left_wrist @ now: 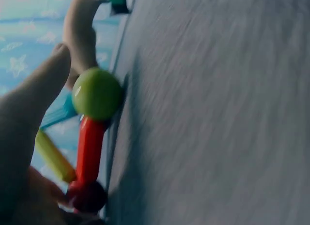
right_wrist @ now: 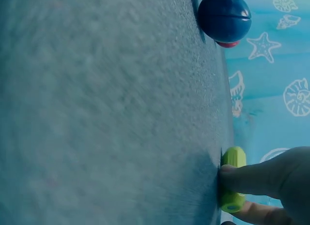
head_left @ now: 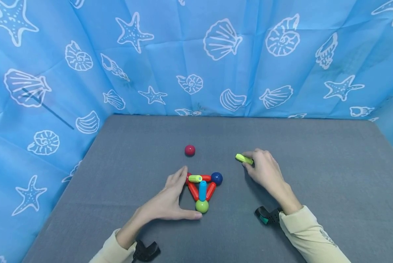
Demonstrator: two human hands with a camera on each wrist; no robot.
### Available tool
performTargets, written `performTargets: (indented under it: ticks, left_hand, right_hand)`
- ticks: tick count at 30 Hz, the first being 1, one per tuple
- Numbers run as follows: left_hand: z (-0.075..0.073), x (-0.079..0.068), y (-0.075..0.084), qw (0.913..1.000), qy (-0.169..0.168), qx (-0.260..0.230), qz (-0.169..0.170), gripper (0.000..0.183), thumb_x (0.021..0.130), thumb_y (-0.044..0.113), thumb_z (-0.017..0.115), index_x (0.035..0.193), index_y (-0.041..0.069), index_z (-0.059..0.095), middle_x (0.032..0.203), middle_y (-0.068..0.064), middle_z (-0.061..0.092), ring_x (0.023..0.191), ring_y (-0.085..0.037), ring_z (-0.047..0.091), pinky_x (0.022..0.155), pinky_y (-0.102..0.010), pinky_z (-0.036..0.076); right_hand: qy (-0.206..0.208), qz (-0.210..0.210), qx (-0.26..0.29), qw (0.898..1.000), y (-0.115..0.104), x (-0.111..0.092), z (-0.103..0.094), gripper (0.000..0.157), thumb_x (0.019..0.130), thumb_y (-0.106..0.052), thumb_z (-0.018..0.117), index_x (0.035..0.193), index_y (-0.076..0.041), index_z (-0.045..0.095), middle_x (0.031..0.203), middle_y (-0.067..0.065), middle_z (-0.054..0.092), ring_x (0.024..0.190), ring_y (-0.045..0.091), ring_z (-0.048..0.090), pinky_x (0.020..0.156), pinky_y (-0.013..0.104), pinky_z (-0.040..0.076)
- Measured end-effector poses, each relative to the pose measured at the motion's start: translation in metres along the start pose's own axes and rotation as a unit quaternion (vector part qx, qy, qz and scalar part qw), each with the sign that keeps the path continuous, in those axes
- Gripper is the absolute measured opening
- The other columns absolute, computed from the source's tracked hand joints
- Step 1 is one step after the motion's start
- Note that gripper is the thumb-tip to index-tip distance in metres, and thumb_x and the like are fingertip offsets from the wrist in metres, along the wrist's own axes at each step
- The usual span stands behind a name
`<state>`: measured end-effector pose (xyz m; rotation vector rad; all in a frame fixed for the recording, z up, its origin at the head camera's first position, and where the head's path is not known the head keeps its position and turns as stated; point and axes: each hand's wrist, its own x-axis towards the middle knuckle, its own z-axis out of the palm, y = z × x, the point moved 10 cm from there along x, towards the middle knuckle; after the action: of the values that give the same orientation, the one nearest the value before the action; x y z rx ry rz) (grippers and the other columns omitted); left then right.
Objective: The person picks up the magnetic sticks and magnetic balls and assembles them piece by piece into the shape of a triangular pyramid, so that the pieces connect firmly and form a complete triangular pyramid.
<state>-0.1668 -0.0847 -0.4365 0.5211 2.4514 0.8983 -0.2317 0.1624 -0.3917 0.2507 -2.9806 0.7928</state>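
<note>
A triangle of red magnetic sticks [head_left: 193,191] lies on the table, with a blue ball [head_left: 216,178], a green ball [head_left: 201,206] and a partly hidden red ball [left_wrist: 87,196] at its corners. A light-blue stick [head_left: 202,191] rises from the green ball, a yellow-green stick [head_left: 195,178] from the red ball. My left hand [head_left: 168,199] spreads around the left side, its fingers at the red ball and its straight thumb beside the green one. To the right, my right hand [head_left: 265,170] pinches another yellow-green magnetic stick [right_wrist: 234,159] between thumb and fingers, close to the tabletop.
A loose crimson ball [head_left: 189,150] sits behind the triangle. The grey cloth-covered table [head_left: 331,164] ends at a blue shell-patterned curtain [head_left: 189,54] at the back and sides. Black wrist devices [head_left: 146,252] are worn on both wrists.
</note>
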Motion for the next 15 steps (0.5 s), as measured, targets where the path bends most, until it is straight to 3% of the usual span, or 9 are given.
performTargets:
  ticks: [4, 9, 15]
  left_hand:
    - [0.005, 0.004, 0.003, 0.9993, 0.029, 0.01, -0.022, 0.132, 0.074, 0.064, 0.083, 0.165, 0.013, 0.003, 0.174, -0.009, 0.002, 0.156, -0.035, 0.015, 0.119, -0.064, 0.031]
    - [0.006, 0.006, 0.007, 0.9975, 0.059, 0.013, -0.035, 0.132, 0.073, 0.067, 0.082, 0.165, 0.014, 0.003, 0.174, -0.008, 0.003, 0.154, -0.034, 0.017, 0.117, -0.064, 0.034]
    - [0.001, 0.004, 0.011, 0.9985, 0.052, 0.013, -0.008, 0.125, 0.076, 0.063, 0.082, 0.165, 0.013, 0.01, 0.174, -0.008, 0.003, 0.157, -0.034, 0.018, 0.119, -0.063, 0.031]
  right_hand:
    - [-0.009, -0.001, 0.017, 1.0, -0.001, -0.001, 0.003, 0.029, 0.093, -0.006, 0.07, 0.12, 0.005, 0.071, 0.111, 0.027, 0.07, 0.099, 0.041, 0.065, 0.081, 0.057, 0.05]
    - [-0.021, -0.005, 0.059, 0.998, -0.008, -0.002, 0.004, 0.029, 0.092, -0.007, 0.071, 0.119, 0.004, 0.07, 0.106, 0.022, 0.074, 0.092, 0.031, 0.067, 0.079, 0.052, 0.052]
    - [-0.048, -0.023, 0.123, 0.991, -0.026, -0.007, 0.007, 0.028, 0.092, -0.011, 0.074, 0.117, -0.001, 0.071, 0.103, 0.013, 0.077, 0.094, 0.025, 0.072, 0.083, 0.047, 0.058]
